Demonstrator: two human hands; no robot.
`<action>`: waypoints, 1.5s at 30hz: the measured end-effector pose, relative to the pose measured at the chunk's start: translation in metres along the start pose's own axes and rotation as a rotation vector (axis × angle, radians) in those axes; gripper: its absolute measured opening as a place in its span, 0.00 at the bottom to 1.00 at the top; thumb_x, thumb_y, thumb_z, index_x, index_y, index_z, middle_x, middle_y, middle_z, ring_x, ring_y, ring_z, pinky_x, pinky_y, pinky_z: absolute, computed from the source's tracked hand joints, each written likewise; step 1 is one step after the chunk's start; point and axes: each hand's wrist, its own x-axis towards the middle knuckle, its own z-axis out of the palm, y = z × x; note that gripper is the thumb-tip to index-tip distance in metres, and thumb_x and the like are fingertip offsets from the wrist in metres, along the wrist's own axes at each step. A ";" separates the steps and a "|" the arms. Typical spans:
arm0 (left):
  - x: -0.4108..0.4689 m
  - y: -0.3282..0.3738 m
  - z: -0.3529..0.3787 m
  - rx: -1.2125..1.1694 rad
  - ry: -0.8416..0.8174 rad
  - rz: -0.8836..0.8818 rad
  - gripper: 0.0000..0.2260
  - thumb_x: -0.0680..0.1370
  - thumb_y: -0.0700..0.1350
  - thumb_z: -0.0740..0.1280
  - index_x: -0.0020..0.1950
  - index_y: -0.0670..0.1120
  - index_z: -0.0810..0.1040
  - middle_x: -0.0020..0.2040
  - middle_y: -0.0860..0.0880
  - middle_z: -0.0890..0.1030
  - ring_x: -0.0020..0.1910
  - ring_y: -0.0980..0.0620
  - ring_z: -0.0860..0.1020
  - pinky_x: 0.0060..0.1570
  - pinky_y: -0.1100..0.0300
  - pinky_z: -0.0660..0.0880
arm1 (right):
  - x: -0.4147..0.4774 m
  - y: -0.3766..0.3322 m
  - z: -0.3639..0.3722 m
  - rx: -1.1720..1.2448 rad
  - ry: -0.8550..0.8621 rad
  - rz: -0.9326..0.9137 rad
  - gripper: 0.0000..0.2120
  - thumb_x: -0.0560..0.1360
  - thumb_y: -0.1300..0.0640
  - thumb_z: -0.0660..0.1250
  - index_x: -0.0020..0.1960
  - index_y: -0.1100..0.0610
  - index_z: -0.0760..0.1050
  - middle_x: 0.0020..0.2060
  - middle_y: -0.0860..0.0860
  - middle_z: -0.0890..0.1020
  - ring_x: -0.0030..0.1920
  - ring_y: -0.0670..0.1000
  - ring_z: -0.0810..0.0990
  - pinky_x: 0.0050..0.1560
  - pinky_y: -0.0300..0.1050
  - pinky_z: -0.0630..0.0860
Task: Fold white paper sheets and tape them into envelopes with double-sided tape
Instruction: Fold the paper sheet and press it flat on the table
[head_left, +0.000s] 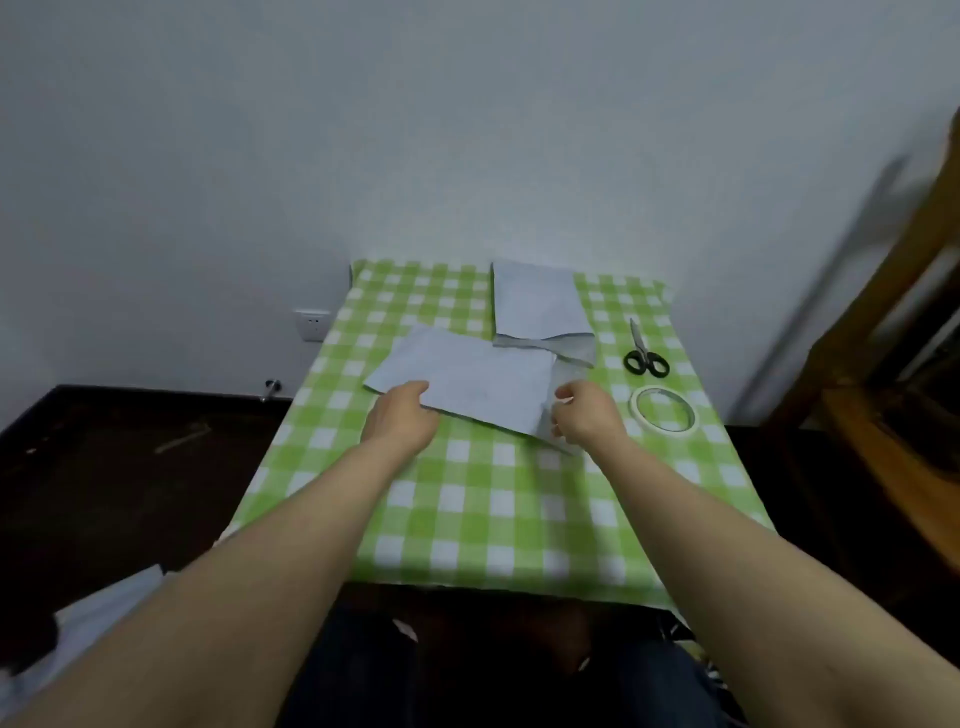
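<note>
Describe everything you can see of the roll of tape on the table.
The roll of tape is a thin, pale cream ring with a large open middle, through which the checked cloth shows. It lies flat on that green-and-white cloth near the table's right edge, nearer the person than the scissors and just right of the right hand, apart from both. Nothing but the cloth touches it, and no loose end is visible.

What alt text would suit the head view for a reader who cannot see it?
A person's left hand and right hand grip a white paper sheet by its near edge at a green-checked table. Further back lies folded white paper; scissors and a tape roll lie to the right.
</note>
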 end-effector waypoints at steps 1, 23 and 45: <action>0.003 -0.002 0.001 0.010 -0.003 -0.024 0.23 0.77 0.42 0.61 0.73 0.46 0.66 0.71 0.46 0.69 0.70 0.46 0.67 0.67 0.55 0.65 | 0.005 0.000 0.004 -0.035 -0.003 0.006 0.17 0.76 0.63 0.58 0.63 0.64 0.70 0.57 0.60 0.78 0.56 0.62 0.78 0.57 0.55 0.76; -0.022 -0.001 0.022 0.029 0.012 0.186 0.20 0.77 0.36 0.58 0.68 0.45 0.72 0.69 0.46 0.70 0.68 0.47 0.69 0.67 0.53 0.66 | -0.068 -0.007 0.004 -0.205 -0.139 -0.068 0.08 0.72 0.51 0.68 0.45 0.56 0.76 0.34 0.52 0.85 0.31 0.50 0.77 0.37 0.44 0.75; 0.010 0.033 0.071 0.333 -0.249 0.180 0.21 0.83 0.54 0.45 0.77 0.56 0.52 0.78 0.56 0.50 0.77 0.50 0.47 0.70 0.35 0.48 | -0.005 0.056 -0.002 -0.111 0.195 -0.185 0.11 0.76 0.58 0.63 0.56 0.51 0.79 0.52 0.49 0.83 0.54 0.53 0.79 0.49 0.47 0.76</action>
